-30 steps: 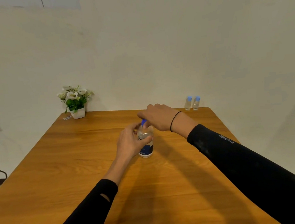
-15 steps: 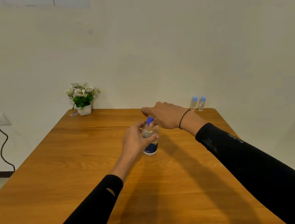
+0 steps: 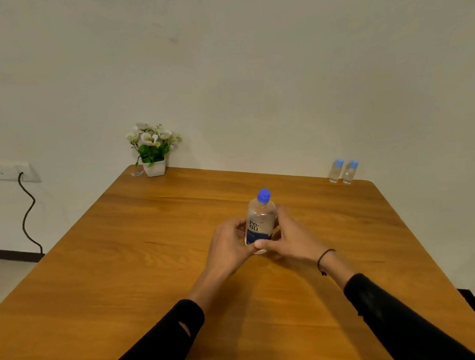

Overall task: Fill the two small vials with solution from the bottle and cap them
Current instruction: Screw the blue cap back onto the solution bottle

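Observation:
A clear solution bottle (image 3: 260, 219) with a blue cap and a blue-and-white label stands upright in the middle of the wooden table (image 3: 140, 263). My left hand (image 3: 230, 246) wraps its left side and my right hand (image 3: 290, 239) wraps its right side, thumb across the bottle's base. Two small clear vials (image 3: 335, 170) (image 3: 350, 172), both with blue caps on, stand side by side at the table's far right corner, well beyond both hands.
A small white pot of white flowers (image 3: 152, 150) sits at the far left corner against the wall. A wall socket with a black cable (image 3: 28, 209) hangs left of the table. The wall runs close behind the far edge.
My right hand came off the bottle's cap and dropped to grip the bottle's lower right side. My left hand stayed on the bottle. The camera view shifted.

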